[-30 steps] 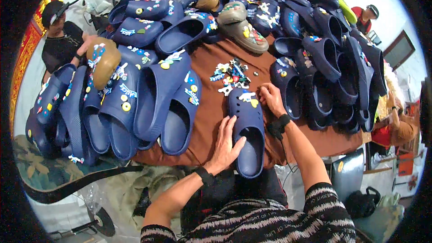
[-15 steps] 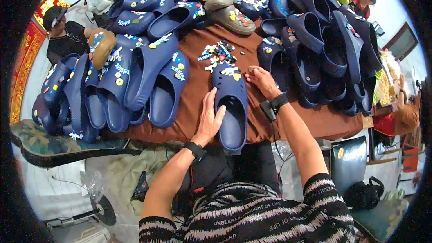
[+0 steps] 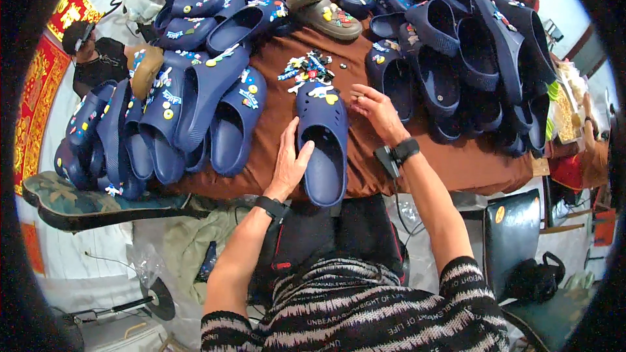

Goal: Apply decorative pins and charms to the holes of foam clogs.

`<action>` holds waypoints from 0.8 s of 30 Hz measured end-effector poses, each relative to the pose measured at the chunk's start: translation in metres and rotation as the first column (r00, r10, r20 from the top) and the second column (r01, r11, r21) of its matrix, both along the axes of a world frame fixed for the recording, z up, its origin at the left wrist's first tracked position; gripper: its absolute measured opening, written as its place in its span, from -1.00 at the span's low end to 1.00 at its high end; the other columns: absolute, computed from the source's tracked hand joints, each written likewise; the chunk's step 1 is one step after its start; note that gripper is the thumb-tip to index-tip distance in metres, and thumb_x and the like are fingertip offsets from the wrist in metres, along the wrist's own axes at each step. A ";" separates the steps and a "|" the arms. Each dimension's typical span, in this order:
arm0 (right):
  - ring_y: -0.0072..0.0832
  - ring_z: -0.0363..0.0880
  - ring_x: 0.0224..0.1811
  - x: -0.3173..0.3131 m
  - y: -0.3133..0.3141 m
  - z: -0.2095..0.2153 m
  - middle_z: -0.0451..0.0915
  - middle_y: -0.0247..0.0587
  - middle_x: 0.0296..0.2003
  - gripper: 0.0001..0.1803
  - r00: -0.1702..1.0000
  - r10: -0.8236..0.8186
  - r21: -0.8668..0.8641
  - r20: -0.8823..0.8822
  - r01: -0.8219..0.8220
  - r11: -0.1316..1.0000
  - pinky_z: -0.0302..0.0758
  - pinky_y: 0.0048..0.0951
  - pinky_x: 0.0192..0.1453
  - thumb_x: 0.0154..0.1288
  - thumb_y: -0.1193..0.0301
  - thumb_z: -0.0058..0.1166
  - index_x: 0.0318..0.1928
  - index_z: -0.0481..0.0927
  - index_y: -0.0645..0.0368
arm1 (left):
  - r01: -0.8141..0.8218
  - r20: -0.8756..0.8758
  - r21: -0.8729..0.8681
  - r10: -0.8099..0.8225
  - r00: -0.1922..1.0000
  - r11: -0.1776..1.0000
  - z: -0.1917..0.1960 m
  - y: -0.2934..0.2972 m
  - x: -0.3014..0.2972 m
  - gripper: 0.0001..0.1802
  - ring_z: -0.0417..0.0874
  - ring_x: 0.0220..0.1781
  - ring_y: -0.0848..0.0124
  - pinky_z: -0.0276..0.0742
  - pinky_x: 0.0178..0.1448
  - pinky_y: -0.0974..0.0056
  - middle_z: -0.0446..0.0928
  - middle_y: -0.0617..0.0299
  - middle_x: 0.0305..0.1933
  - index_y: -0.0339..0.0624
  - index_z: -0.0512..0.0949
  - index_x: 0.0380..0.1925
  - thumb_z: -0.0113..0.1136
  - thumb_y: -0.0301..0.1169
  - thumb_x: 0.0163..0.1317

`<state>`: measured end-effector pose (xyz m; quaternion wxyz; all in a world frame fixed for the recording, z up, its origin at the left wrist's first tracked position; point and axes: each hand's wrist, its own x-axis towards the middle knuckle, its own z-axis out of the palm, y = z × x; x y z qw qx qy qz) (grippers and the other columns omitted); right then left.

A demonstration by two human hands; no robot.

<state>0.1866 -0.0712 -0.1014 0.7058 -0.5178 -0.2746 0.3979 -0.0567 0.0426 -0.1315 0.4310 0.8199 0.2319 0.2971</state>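
A navy blue clog (image 3: 324, 132) with side holes lies on the brown cloth, toe pointing away from me. White charms and a yellow heart charm (image 3: 331, 99) sit on its toe. My left hand (image 3: 289, 164) grips the clog's left side, its thumb at the foot opening. Just right of the toe, my right hand (image 3: 378, 112) hovers with thumb and fingers drawn together; a small pale spot shows at the fingertips, too small to name. Beyond the toe is a heap of loose colourful charms (image 3: 308, 66), with a small dark piece (image 3: 343, 66) beside it.
Blue clogs with charms (image 3: 236, 127) are piled at the left, and more blue clogs (image 3: 440, 81) at the right. Grey-brown clogs (image 3: 331, 21) lie at the back. Other people (image 3: 98, 58) are around the table. A dark chair (image 3: 512, 228) stands at the lower right.
The whole view has shifted slightly. My right hand has drawn a little away from the clog, fingers still together. My left hand keeps its place on the clog.
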 end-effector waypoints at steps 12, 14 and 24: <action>-0.50 0.55 0.12 -0.100 -0.044 0.073 0.65 -0.19 0.05 -0.59 0.907 0.156 -0.008 0.391 -0.166 0.986 0.41 -0.43 0.31 0.39 0.55 0.03 0.23 0.57 0.29 | 0.064 0.117 -0.070 -0.056 0.992 0.995 0.093 -0.038 0.004 -0.72 0.58 -0.02 0.35 0.47 0.11 0.26 0.58 0.17 -0.10 -0.32 0.64 -0.20 0.26 -0.26 0.39; -0.49 0.55 0.12 -0.102 -0.043 0.067 0.65 -0.21 0.05 -0.58 0.821 0.138 0.031 0.553 -0.186 0.982 0.41 -0.39 0.32 0.38 0.55 0.03 0.24 0.57 0.25 | 0.053 0.153 -0.073 -0.042 0.987 0.996 0.092 -0.041 -0.001 -0.74 0.58 -0.04 0.36 0.47 0.10 0.26 0.57 0.17 -0.12 -0.31 0.63 -0.22 0.28 -0.29 0.37; -0.59 0.60 -0.07 -0.126 -0.038 0.061 0.68 -0.27 -0.19 -0.80 0.981 0.140 0.120 0.131 -0.156 0.980 0.49 -0.51 0.13 0.45 0.42 0.15 -0.03 0.56 0.26 | 0.035 0.235 -0.188 0.010 0.972 0.982 0.101 -0.049 -0.019 -0.84 0.61 -0.09 0.39 0.52 0.04 0.27 0.58 0.18 -0.18 -0.32 0.62 -0.26 0.25 -0.41 0.35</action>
